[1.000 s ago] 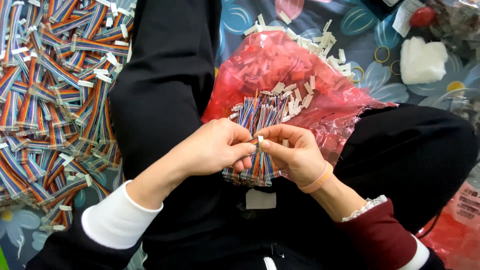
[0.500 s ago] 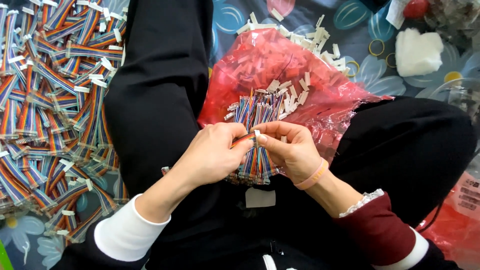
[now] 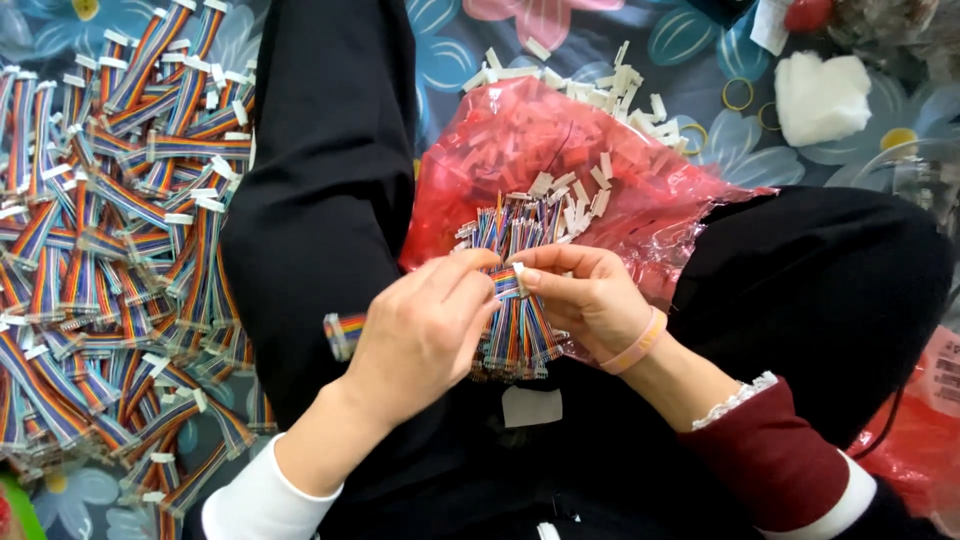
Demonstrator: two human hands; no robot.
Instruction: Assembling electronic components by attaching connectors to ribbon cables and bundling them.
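Big heap of finished rainbow ribbon cables [image 3: 110, 260] piled along the left edge of the flowered cloth [image 3: 700, 60]. Mid-lap, left hand [image 3: 425, 335] pinched shut on one short rainbow cable [image 3: 500, 285], its far end poking out past the knuckles, right hand [image 3: 580, 295] with fingertips clamped on the white connector [image 3: 519, 272] at its tip, over a bundle of cables [image 3: 515, 330]. Red bag of white connectors [image 3: 560, 160] just behind, white foam chunk [image 3: 820, 95] near the top right corner.
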